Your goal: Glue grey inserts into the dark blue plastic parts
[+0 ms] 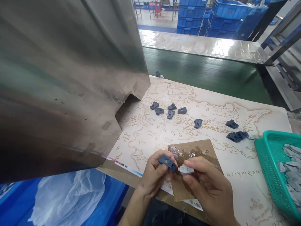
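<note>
The left hand (152,177) pinches a dark blue plastic part (167,163) between thumb and fingers, while the right hand (208,185) grips a pale grey piece (185,170) just beside it, both above a brown card (207,147). More blue parts (172,107) lie farther off on a printed map sheet (211,106). Right, a teal basket (261,147) holds grey scraps (291,169).

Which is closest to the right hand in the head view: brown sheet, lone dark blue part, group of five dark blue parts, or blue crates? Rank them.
From the right hand:
1. Brown sheet, directly under the hands.
2. Lone dark blue part, ahead on the map-printed surface.
3. Group of five dark blue parts, farther ahead and left.
4. Blue crates, far ahead, beyond the green conveyor belt.
</note>
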`<state>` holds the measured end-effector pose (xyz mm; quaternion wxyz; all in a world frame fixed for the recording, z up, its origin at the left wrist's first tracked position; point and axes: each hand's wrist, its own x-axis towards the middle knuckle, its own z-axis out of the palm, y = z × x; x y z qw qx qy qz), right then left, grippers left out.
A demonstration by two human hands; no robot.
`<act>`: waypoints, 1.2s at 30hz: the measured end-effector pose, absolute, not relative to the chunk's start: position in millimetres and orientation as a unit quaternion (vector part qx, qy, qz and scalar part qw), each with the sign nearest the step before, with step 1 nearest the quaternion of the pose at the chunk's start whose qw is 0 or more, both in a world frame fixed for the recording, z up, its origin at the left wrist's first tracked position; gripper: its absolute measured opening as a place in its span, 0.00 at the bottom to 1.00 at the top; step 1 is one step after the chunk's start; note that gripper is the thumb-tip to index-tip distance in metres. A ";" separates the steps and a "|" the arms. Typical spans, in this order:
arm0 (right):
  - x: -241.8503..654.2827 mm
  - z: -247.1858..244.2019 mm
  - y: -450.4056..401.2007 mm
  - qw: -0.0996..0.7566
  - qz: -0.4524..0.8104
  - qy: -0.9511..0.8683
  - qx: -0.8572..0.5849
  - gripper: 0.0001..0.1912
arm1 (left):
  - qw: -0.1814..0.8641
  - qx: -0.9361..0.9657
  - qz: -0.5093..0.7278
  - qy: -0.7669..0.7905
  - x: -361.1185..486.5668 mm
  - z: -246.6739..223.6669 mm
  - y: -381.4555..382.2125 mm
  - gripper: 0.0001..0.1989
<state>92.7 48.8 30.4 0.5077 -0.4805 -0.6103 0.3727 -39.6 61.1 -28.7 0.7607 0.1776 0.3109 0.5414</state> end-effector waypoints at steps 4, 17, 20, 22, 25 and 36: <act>93.7 27.2 47.8 0.496 0.376 -0.623 -0.475 0.11 | 0.768 0.179 0.532 0.309 -39.1 -28.4 60.8 0.16; 93.0 28.4 49.3 0.473 0.326 -0.652 -0.494 0.10 | 0.756 0.191 0.541 0.315 -41.0 -29.0 60.4 0.15; 93.0 26.8 48.9 0.464 0.306 -0.668 -0.494 0.09 | 0.756 0.190 0.545 0.308 -40.8 -30.4 60.2 0.15; 92.9 26.6 49.0 0.459 0.289 -0.683 -0.489 0.09 | 0.752 0.195 0.552 0.303 -40.5 -31.5 60.5 0.15; 93.7 29.2 50.0 0.453 0.271 -0.699 -0.482 0.10 | 0.736 0.215 0.575 0.285 -40.6 -32.5 60.4 0.12; 102.2 30.4 57.5 0.427 0.368 -0.683 -0.465 0.06 | 0.614 0.368 0.599 0.358 -42.1 -28.8 57.1 0.07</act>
